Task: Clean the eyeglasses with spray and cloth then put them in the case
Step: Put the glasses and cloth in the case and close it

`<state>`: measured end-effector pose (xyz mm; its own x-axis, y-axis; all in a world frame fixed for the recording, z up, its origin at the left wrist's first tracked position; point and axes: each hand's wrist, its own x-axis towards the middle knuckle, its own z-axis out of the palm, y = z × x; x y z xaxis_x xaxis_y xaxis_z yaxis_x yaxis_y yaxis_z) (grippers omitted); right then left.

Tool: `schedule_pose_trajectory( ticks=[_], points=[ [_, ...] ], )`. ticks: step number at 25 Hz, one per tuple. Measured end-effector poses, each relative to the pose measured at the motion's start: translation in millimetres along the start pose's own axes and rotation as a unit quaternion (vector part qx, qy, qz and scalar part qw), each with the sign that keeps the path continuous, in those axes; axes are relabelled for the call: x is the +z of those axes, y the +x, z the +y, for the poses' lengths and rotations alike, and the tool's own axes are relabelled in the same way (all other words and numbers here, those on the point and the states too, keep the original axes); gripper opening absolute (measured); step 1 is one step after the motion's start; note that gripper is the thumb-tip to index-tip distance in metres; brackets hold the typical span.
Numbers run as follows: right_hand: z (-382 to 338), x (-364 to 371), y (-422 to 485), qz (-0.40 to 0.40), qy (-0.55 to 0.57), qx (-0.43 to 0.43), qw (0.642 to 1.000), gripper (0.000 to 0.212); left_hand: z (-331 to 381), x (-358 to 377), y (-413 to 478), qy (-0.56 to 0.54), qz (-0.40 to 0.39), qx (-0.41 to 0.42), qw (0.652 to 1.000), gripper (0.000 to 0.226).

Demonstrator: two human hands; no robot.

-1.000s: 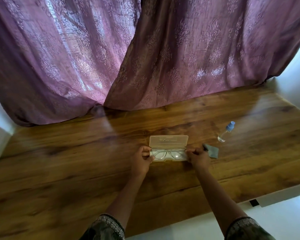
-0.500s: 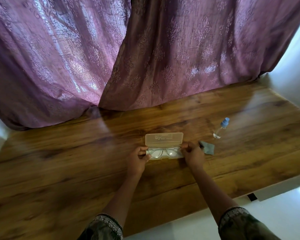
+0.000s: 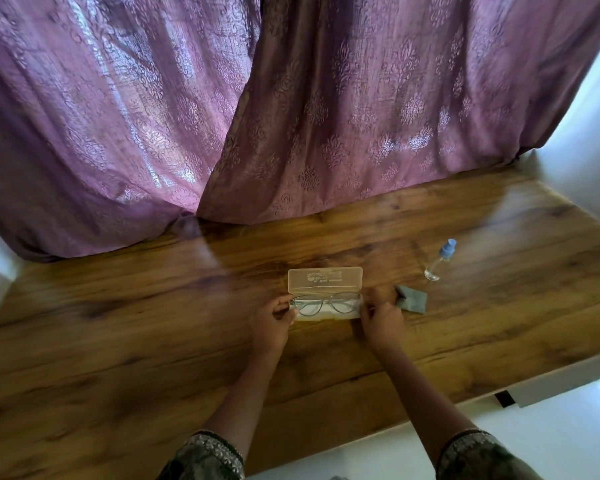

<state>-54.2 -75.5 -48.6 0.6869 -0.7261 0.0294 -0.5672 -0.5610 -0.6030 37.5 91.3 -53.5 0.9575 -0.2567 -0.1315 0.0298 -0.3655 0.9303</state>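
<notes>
Eyeglasses (image 3: 326, 305) lie folded in open case (image 3: 325, 279), mid counter (image 3: 118, 341). Left hand (image 3: 271, 325), right hand (image 3: 381, 320) pinch frame ends, likely seating them level. Cloth (image 3: 413, 301), spray bottle (image 3: 439, 259) set aside right.

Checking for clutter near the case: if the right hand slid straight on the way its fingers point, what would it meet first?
The right hand points up and away at the case's right end, which it already touches. Past that, likely the open lid; the cloth lies off to its right.
</notes>
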Motion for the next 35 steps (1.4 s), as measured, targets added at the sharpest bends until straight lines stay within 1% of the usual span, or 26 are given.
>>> schedule_pose_trajectory(
  ticks=[4,11,15,18,20,25,33,35],
  points=[
    [-0.9,-1.5,-1.4,-0.002,0.037,-0.014,0.999,0.029,-0.2,1.6,-0.7,-0.011,0.001,-0.014,1.0,0.032],
    [-0.5,-3.6,0.2,-0.023,0.026,-0.022,0.999,0.028,-1.1,2.6,3.8,-0.029,-0.003,-0.039,0.999,0.031],
    [-0.2,-7.6,-0.9,-0.059,-0.038,-0.042,0.997,0.034,-0.9,2.7,6.1,-0.044,-0.003,-0.041,0.998,0.033],
    [-3.0,-7.8,-6.7,-0.097,-0.122,-0.06,0.986,0.043,1.0,3.4,5.8,-0.052,-0.006,-0.042,0.998,0.034],
    [-5.9,-6.8,-12.1,-0.109,-0.144,-0.055,0.982,0.05,1.0,2.9,6.7,-0.049,-0.009,-0.039,0.998,0.033],
    [-8.2,-6.5,-14.4,-0.094,-0.112,-0.034,0.989,0.051,-2.8,1.6,6.6,-0.053,-0.019,-0.042,0.998,0.035],
    [-6.4,-6.8,-17.0,-0.069,-0.07,-0.038,0.994,0.051,-4.1,5.8,7.2,-0.048,-0.001,-0.041,0.998,0.03],
    [-6.2,-7.4,-16.2,-0.052,-0.046,-0.038,0.997,0.047,-2.6,6.6,7.5,-0.041,0.002,-0.048,0.998,0.029]
  ],
)
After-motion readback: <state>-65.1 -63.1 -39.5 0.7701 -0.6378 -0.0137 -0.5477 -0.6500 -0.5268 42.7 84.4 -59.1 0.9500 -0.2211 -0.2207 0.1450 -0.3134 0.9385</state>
